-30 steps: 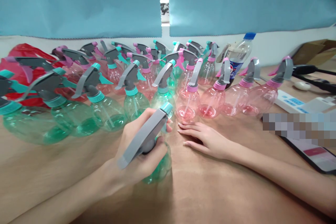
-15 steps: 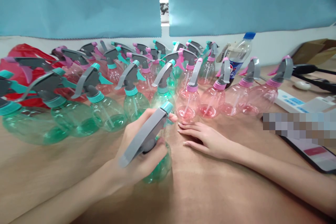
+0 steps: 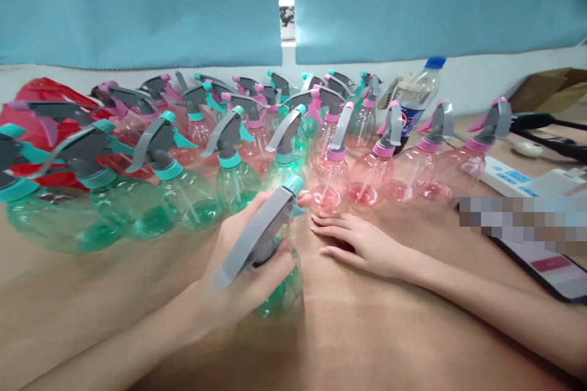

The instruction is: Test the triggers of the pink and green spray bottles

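Note:
My left hand point(image 3: 247, 256) is wrapped round the neck of a green spray bottle point(image 3: 282, 293) with a grey head and a turquoise nozzle. The bottle is upright near the middle of the table, its neck and collar hidden by my fingers. To its right, my right hand point(image 3: 355, 243) lies on the wooden table point(image 3: 367, 330), fingers stretched and a little apart, holding nothing. Just beyond those fingertips stands a pink spray bottle point(image 3: 328, 186). Behind my left hand is another green spray bottle point(image 3: 284, 162), partly covered.
Several green spray bottles point(image 3: 186, 195) line the left, and several pink ones point(image 3: 415, 174) the right, with more behind. A cola bottle point(image 3: 413, 107), red plastic bag point(image 3: 50, 91), white power strip point(image 3: 509, 177) and phone point(image 3: 550, 269) with a blurred-out patch surround them.
My left hand and the green spray bottle in it have shifted very slightly to the right. My right hand stays where it was.

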{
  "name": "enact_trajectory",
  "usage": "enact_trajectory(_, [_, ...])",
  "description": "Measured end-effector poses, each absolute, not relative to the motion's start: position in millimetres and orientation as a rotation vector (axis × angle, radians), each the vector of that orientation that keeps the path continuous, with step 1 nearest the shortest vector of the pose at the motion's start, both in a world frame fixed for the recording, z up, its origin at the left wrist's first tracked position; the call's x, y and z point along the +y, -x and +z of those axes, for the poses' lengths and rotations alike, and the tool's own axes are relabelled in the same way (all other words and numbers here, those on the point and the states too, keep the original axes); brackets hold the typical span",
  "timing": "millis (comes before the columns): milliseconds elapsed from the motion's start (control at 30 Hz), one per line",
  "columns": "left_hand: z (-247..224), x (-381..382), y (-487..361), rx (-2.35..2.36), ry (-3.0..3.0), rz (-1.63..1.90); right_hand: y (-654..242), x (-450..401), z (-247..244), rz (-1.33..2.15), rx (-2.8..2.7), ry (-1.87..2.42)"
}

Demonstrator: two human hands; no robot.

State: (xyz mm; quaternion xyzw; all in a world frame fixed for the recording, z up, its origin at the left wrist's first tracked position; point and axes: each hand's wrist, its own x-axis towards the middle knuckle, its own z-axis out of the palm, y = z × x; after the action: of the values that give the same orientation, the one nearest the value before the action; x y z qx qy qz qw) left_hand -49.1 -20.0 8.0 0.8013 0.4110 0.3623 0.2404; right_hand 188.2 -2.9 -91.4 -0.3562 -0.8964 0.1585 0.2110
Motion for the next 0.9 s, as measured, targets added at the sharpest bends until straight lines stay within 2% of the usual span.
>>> enact_trajectory(900, [10.0,-22.0,44.2,1.032,-2.112,1.059,-188.8,-2.8,-91.0,0.420,-2.503,0.981])
